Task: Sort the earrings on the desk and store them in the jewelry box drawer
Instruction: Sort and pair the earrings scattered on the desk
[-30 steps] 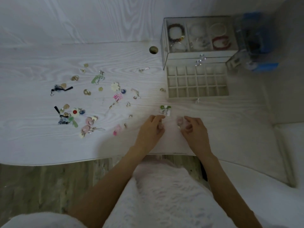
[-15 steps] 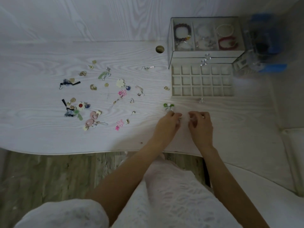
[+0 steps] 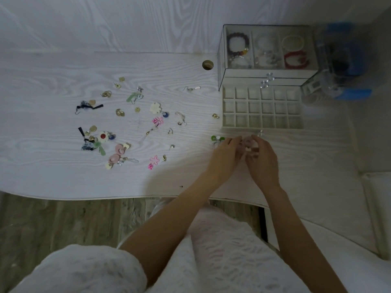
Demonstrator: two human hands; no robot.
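Several earrings [image 3: 118,132] lie scattered over the left half of the white desk [image 3: 53,170]. A glass jewelry box [image 3: 267,72] stands at the back right, its gridded drawer [image 3: 262,125] pulled out toward me with its cells bare. Just in front of the drawer my left hand [image 3: 226,157] and my right hand [image 3: 262,161] meet, fingers curled, pinching a pale pink earring [image 3: 247,142] between them. A green-and-white earring [image 3: 216,138] lies by my left fingertips.
Bracelets fill the box's top compartments [image 3: 238,46]. A clear and blue container [image 3: 338,66] stands right of the box. A round cable hole [image 3: 207,64] sits in the desk behind the earrings. A small clear earring [image 3: 260,133] lies at the drawer's front edge.
Both hands have moved forward and closer together, toward the drawer's front edge, and now meet around the pink earring. My view has also shifted.
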